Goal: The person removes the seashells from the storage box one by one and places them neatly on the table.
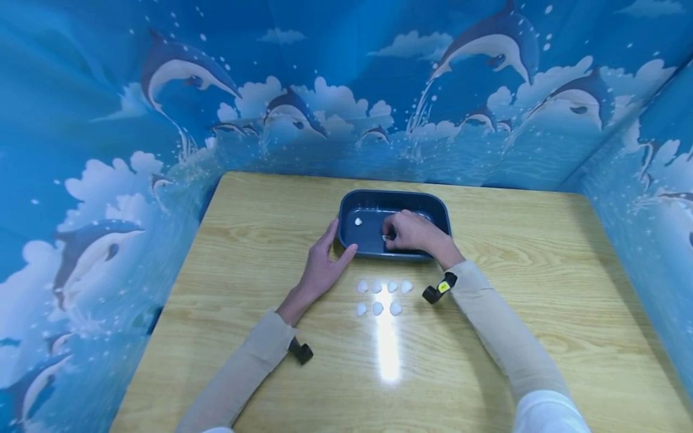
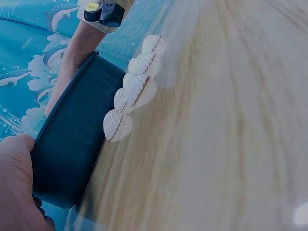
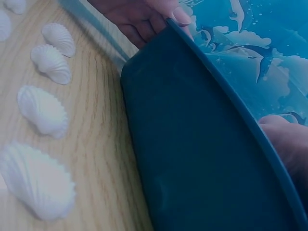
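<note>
A dark blue rectangular tub (image 1: 394, 254) sits on the table. My left hand (image 1: 319, 267) holds its near left corner, thumb over the rim and fingers along the outside; the right wrist view shows those fingers (image 3: 139, 30) bent against the wall. Inside the tub, my right hand (image 1: 414, 231) pinches a small white seashell (image 1: 385, 238) low over the floor, mostly covered by the fingers. Another white seashell (image 1: 358, 222) lies at the tub's left. In the left wrist view, the tub wall (image 2: 77, 130) hides my right fingers.
Ribbed white seashells lie on the wooden table (image 1: 243, 240) in front of the tub: several in the row nearer it, such as this shell (image 1: 376, 287), and three in the row behind, such as this shell (image 1: 378, 308). A dolphin-print curtain (image 1: 325, 90) hangs behind the table.
</note>
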Demonstrator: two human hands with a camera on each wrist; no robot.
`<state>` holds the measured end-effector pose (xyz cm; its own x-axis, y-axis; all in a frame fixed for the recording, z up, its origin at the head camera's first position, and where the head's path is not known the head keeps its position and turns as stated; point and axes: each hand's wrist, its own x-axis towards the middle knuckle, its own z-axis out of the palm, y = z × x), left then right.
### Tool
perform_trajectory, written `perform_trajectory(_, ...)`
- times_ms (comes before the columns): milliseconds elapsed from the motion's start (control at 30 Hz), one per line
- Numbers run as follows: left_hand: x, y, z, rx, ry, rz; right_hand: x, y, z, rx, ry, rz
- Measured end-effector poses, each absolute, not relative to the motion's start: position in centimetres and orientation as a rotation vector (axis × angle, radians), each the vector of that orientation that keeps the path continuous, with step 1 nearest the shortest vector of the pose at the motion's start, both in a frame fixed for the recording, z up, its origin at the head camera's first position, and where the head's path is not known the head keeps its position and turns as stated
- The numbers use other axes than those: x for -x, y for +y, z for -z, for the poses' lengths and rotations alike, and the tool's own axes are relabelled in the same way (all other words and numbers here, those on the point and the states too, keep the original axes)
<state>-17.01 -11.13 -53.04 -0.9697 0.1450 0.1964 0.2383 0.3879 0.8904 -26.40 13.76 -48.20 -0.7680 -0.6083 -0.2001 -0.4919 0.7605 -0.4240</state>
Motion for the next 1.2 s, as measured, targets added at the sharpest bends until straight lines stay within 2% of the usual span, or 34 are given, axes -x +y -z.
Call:
perform_trajectory(633,16.97,-11.07,52.98,0.347,-2.547,1.675,26.22,13.76,48.10,0.795,2.746,0.334)
perform_trajectory(1200,17.04,-11.07,53.00,0.354,-2.549,1.665,26.28,14.38,47.70,0.799,2.648,0.406)
